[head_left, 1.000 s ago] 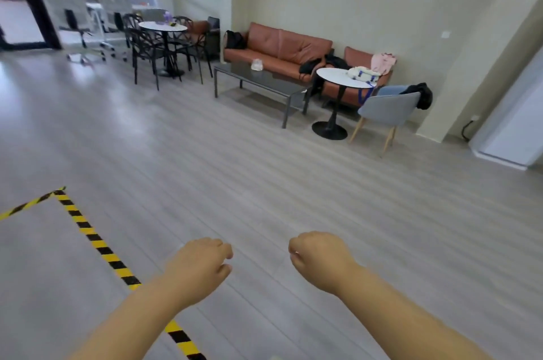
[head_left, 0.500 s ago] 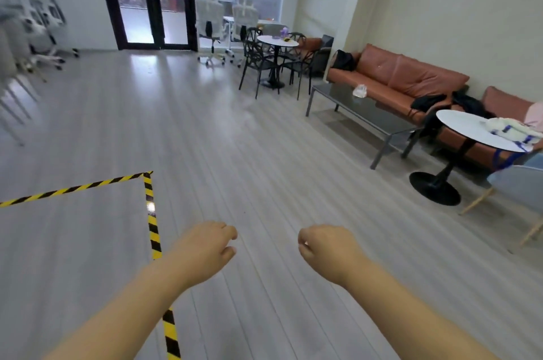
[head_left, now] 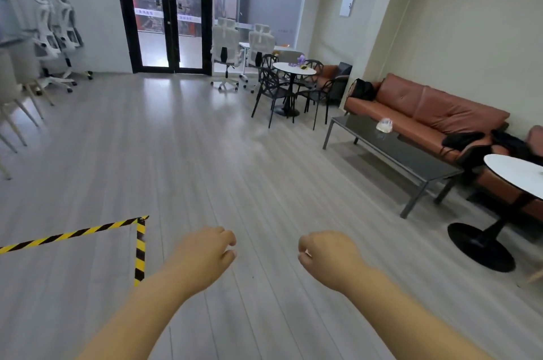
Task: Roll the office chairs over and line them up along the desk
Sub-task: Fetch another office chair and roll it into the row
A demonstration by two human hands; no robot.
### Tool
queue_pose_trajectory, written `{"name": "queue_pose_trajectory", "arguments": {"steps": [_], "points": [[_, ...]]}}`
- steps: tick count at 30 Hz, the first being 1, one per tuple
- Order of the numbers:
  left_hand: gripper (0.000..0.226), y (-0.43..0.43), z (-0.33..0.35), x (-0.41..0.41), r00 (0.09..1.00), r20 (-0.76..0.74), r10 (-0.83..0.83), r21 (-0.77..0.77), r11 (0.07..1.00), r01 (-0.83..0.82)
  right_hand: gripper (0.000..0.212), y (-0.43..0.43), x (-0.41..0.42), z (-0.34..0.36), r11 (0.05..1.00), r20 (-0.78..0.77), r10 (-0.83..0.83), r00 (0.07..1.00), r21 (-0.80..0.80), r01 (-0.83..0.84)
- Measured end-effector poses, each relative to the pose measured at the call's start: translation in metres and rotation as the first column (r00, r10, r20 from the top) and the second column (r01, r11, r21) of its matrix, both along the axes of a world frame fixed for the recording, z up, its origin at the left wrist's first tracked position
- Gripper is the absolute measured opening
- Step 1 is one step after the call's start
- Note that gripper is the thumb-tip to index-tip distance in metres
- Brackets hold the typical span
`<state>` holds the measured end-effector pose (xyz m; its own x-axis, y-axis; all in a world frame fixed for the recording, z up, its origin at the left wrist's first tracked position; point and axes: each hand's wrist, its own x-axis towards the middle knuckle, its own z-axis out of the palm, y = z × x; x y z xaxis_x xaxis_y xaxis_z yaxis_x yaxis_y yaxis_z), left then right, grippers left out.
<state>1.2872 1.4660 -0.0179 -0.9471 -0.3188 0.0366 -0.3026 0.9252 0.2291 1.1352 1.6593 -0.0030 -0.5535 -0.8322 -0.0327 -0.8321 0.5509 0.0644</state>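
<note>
Nearest the lens, two bare forearms stretched forward over the grey plank floor (head_left: 205, 168). Left hand (head_left: 205, 253) with fingers curled under into a loose fist, gripping nothing. Right hand (head_left: 327, 256) curled the same way (fingertips mostly hidden beneath the knuckles), also holding nothing; the two apart and level with each other.

Just left of the left hand, a corner of yellow-and-black tape (head_left: 140, 248) lying flat on the floor, one leg running off to the left edge.

Off to the right, a round white counter (head_left: 517, 174) on a black pedestal base, partly cut off by the frame. Beyond it, a low dark counter (head_left: 396, 151) with a small clear item (head_left: 384, 125) on top, standing just in front of a brown sofa (head_left: 435, 112) against the beige wall. Dark clothing (head_left: 464, 140) heaped at the sofa's near end, a black bag (head_left: 363, 89) at its far end.

Farther on, black chairs (head_left: 273, 89) gathered round a small round counter (head_left: 293, 68) carrying something purple. At the left edge, pale chairs on wooden legs (head_left: 11, 89), blurred.

Farthest back, the white office chairs (head_left: 224, 48): two side by side just right of the black-framed glass doors (head_left: 170, 21), standing close to a long white counter (head_left: 286, 48). A second pair of office chairs (head_left: 47, 36) against the left wall, well apart from that counter and from both hands.
</note>
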Motion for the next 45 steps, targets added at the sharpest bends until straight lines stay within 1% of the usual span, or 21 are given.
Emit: {"name": "queue_pose_trajectory", "arguments": {"steps": [2, 5, 9, 15, 19, 23, 25, 30, 34, 39, 42, 45], "points": [[0.033, -0.040, 0.009, -0.036, 1.000, 0.004, -0.005, -0.028, 1.000, 0.005, 0.029, -0.039, -0.035, 0.007, 1.000, -0.010, -0.006, 1.000, 0.000, 0.006], [0.033, -0.094, 0.015, -0.083, 1.000, -0.008, 0.013, -0.022, 1.000, -0.013, 0.030, -0.091, -0.080, 0.015, 1.000, -0.007, -0.001, 1.000, -0.009, 0.001], [0.034, -0.159, 0.006, -0.138, 0.999, 0.012, 0.037, 0.018, 0.999, -0.037, 0.029, -0.160, -0.135, 0.016, 1.000, 0.029, 0.011, 1.000, -0.006, -0.010], [0.034, -0.262, -0.008, -0.225, 0.997, 0.044, 0.071, 0.007, 0.997, -0.071, 0.029, -0.276, -0.236, 0.001, 0.998, 0.037, 0.059, 0.998, -0.006, -0.059], [0.033, -0.347, -0.003, -0.295, 0.989, 0.036, 0.141, 0.002, 0.990, -0.141, 0.027, -0.363, -0.323, -0.010, 0.994, 0.039, 0.097, 0.995, -0.048, -0.095], [0.033, -0.430, 0.009, -0.360, 0.978, 0.059, 0.202, -0.033, 0.979, -0.200, 0.028, -0.456, -0.405, -0.011, 0.990, 0.088, 0.126, 0.988, -0.076, -0.120], [0.032, -0.472, 0.011, -0.387, 0.971, 0.061, 0.230, -0.041, 0.973, -0.228, 0.028, -0.505, -0.438, -0.011, 0.985, 0.091, 0.162, 0.983, -0.070, -0.156], [0.032, -0.577, 0.005, -0.442, 0.951, 0.083, 0.299, -0.007, 0.954, -0.300, 0.029, -0.622, -0.503, -0.013, 0.970, 0.103, 0.241, 0.965, -0.038, -0.238], [0.031, -0.674, -0.009, -0.490, 0.934, 0.093, 0.346, 0.030, 0.936, -0.350, 0.030, -0.720, -0.557, -0.024, 0.960, 0.068, 0.279, 0.958, 0.013, -0.281], [0.031, -0.816, -0.019, -0.558, 0.930, 0.093, 0.357, 0.025, 0.932, -0.360, 0.030, -0.852, -0.629, -0.029, 0.967, 0.053, 0.254, 0.966, 0.022, -0.256], [0.031, -0.896, -0.006, -0.609, 0.937, 0.076, 0.341, 0.017, 0.939, -0.343, 0.030, -0.929, -0.673, -0.017, 0.974, 0.069, 0.223, 0.972, 0.009, -0.225], [0.032, -0.963, 0.005, -0.663, 0.947, 0.080, 0.311, 0.004, 0.950, -0.312, 0.030, -0.989, -0.718, -0.008, 0.982, 0.081, 0.190, 0.978, -0.012, -0.190]]}}
